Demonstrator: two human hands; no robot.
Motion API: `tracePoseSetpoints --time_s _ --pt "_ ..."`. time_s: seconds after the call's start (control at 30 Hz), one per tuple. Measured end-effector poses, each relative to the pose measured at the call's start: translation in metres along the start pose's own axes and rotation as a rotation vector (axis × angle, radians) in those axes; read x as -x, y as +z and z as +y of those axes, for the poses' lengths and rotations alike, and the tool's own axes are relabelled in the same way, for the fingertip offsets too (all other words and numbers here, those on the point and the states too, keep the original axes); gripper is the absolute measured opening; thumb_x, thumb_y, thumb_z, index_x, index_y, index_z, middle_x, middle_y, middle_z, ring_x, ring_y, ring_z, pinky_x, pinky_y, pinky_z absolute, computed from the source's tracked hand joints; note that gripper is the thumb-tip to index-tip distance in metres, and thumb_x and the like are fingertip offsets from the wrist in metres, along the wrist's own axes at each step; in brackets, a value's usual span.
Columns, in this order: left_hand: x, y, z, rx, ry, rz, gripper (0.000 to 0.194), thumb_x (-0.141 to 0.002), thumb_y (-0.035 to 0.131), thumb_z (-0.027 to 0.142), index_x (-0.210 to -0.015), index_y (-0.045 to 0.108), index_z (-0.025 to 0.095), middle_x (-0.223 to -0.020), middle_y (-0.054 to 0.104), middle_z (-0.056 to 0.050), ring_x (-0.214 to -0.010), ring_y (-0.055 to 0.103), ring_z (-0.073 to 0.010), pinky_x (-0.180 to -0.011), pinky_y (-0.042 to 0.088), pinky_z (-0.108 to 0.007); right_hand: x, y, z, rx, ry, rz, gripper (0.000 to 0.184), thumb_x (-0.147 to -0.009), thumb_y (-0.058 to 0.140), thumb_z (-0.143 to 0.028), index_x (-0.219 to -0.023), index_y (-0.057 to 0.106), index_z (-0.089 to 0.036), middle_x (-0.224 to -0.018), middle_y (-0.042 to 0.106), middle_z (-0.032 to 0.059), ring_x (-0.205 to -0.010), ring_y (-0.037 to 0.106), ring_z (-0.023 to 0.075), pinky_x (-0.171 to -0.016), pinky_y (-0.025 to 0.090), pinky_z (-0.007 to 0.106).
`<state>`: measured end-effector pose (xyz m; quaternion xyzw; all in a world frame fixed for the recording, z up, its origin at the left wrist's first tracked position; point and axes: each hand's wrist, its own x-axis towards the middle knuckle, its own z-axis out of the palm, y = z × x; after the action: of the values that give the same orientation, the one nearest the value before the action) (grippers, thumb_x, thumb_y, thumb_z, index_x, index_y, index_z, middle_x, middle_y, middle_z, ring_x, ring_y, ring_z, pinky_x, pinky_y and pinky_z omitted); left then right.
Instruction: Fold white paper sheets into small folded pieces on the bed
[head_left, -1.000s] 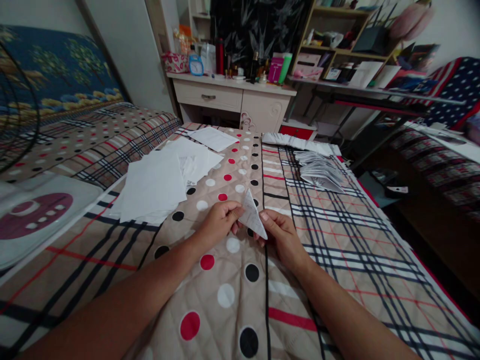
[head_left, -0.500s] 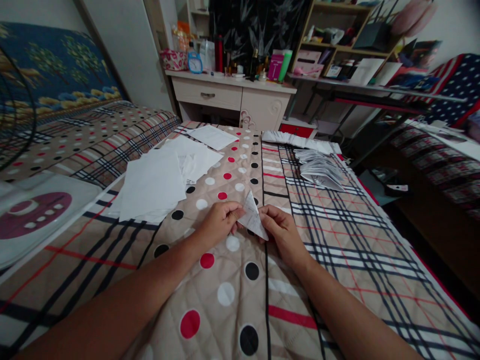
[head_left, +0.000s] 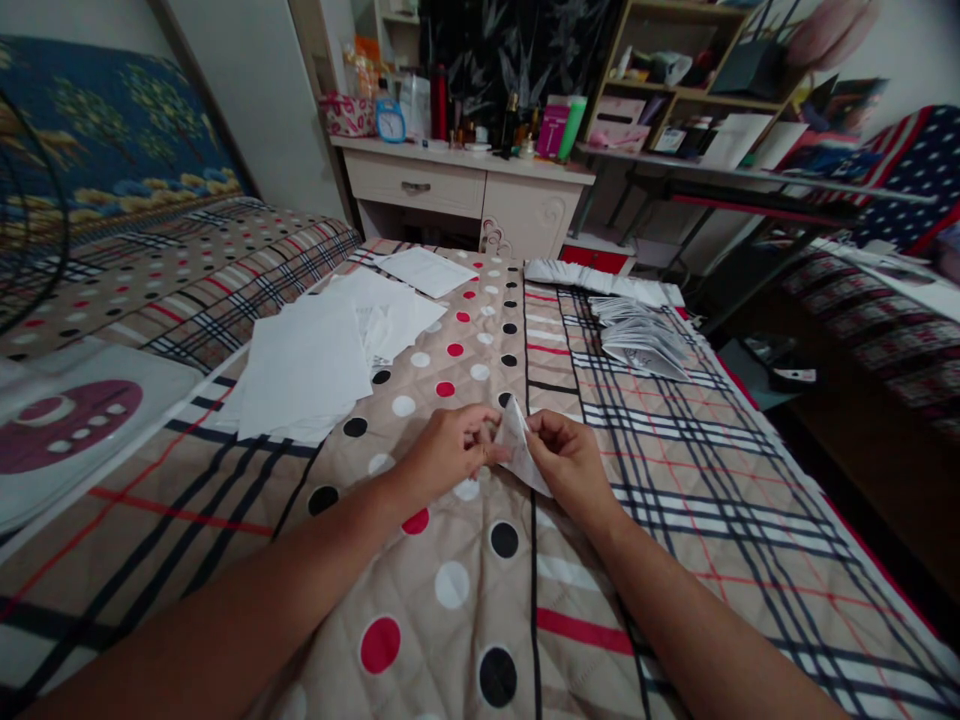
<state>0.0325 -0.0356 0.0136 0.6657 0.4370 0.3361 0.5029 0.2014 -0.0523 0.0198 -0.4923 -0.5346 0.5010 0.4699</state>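
Folded paper (head_left: 517,438) shifted rightward, right hand (head_left: 573,462) covering its edge, markings illegible

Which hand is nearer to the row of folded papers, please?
The right hand, in front and left of the row of folded papers; the left hand is farther left.

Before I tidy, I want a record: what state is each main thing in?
White triangular paper: folded, between left hand and right hand
Loose white paper sheets: overlapping, mostly flat
Row of small white papers: folded
Cream rectangular drawer: shut
Cream carved cabinet door: shut
Blue clock: upright
Red cylindrical container: upright
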Motion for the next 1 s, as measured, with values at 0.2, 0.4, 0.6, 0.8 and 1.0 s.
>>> tracePoseSetpoints --time_s 0.2,0.4,0.6,0.8,1.0 --pt "0.003 -0.006 0.001 -0.414 0.378 0.032 0.058 -0.076 0.074 0.023 -0.130 0.052 0.031 -0.096 0.067 -0.001 -0.066 0.059 -0.0107 -0.066 0.047 -0.023 -0.001 0.000 0.001 0.056 -0.010 0.030 0.018 -0.072 0.065 -0.030 -0.062 0.059 -0.017 -0.054 0.054 -0.0021 -0.045 0.042 0.0083 -0.042 0.029 0.020" --pt "0.004 -0.012 0.005 -0.673 0.523 -0.012 0.035 -0.086 0.063 0.035 -0.120 0.060 0.026 -0.108 0.067 -0.005 -0.086 0.064 -0.0166 -0.074 0.048 -0.026 0.000 0.000 0.001 0.081 0.010 0.065 0.017 -0.070 0.065 -0.027 -0.060 0.057 -0.017 -0.052 0.052 -0.0029 -0.044 0.041 0.0081 -0.041 0.028 0.020" --pt "0.007 -0.011 0.011 -0.823 0.616 0.093 0.041 -0.080 0.062 0.055 -0.108 0.064 0.024 -0.129 0.054 -0.010 -0.097 0.062 -0.0218 -0.080 0.051 -0.034 0.003 0.001 -0.004 0.151 -0.024 0.116 0.019 -0.072 0.065 -0.027 -0.059 0.056 -0.017 -0.053 0.052 -0.0024 -0.048 0.043 0.0085 -0.044 0.031 0.021" --pt "0.008 -0.006 0.014 -0.786 0.592 0.062 0.030 -0.075 0.073 0.044 -0.088 0.064 0.018 -0.144 0.041 -0.013 -0.106 0.059 -0.0267 -0.086 0.051 -0.042 0.005 0.001 -0.002 0.151 -0.060 0.176 0.019 -0.075 0.064 -0.029 -0.063 0.057 -0.017 -0.052 0.051 -0.0037 -0.046 0.042 0.0084 -0.043 0.031 0.021" --pt "-0.001 -0.007 0.007 -0.319 0.525 0.236 0.031 -0.073 0.076 0.030 -0.060 0.052 0.015 -0.093 0.066 -0.007 -0.083 0.063 -0.0159 -0.072 0.049 -0.026 0.008 0.000 -0.002 0.109 -0.053 0.100 0.025 -0.080 0.061 -0.031 -0.060 0.055 -0.017 -0.050 0.051 -0.0039 -0.041 0.039 0.0071 -0.041 0.029 0.021"
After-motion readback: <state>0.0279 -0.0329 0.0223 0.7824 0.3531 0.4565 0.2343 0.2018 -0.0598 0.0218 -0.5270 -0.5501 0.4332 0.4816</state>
